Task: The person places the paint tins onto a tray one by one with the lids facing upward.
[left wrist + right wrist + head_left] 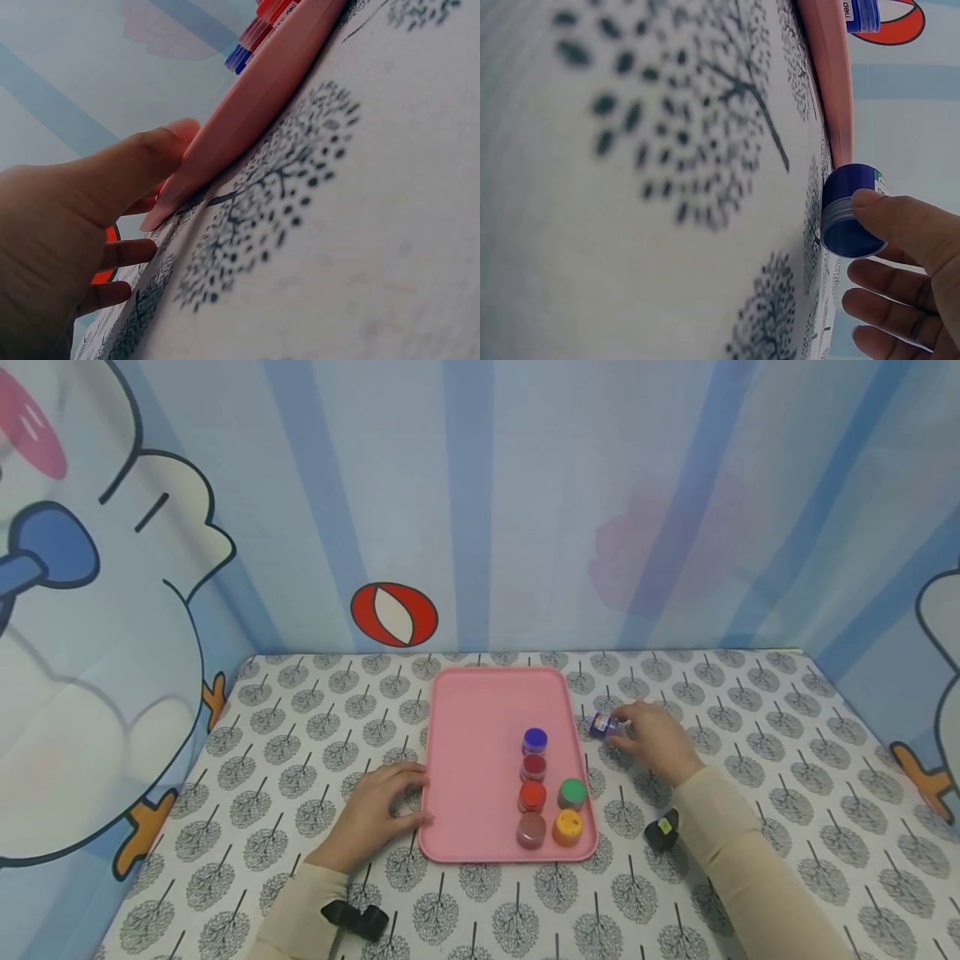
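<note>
My right hand [660,739] pinches a small purple paint jar [849,180] between thumb and fingers, just right of the tray. The jar lies on its side on the cloth, its labelled end towards the tray. At the tray's left edge rests my left hand [378,814], thumb and forefinger touching the rim of the pink tray [472,710]. In the left wrist view its other fingers [129,253] are spread by the cloth. Inside the tray, a blue jar [535,741], a dark red jar [533,767], a red jar [532,796] and a brown jar [531,830] form a column.
Right of that column stand a green-topped jar [572,793] and an orange jar [567,827], near the tray's right rim. A tree-patterned cloth [315,727] covers the table. A striped cartoon curtain [540,510] hangs behind it.
</note>
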Demonstrator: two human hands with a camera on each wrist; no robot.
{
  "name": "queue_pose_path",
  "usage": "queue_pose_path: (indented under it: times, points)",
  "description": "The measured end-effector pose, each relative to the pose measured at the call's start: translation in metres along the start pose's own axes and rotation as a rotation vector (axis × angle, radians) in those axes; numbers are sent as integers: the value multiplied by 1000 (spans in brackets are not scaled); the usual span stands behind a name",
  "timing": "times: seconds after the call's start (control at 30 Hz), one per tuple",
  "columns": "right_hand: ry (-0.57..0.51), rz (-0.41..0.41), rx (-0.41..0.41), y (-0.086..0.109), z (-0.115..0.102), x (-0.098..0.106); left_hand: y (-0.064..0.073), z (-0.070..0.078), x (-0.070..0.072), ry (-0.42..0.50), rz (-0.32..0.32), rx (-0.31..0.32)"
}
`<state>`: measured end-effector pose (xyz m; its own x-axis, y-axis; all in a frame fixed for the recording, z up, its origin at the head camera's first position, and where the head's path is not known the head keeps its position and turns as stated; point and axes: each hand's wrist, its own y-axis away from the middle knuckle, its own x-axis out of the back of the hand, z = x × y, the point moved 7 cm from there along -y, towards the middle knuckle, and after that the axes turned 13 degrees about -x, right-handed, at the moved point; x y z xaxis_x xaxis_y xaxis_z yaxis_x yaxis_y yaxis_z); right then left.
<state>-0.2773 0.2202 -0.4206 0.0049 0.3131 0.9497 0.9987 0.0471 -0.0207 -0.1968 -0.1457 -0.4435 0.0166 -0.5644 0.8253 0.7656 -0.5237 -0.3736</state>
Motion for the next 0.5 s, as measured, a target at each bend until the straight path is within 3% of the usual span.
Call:
queue_pose_path:
  times: [0.5]
  points:
    - [-18, -43, -23, -4, 3, -5, 0, 0, 0, -3, -12, 4]
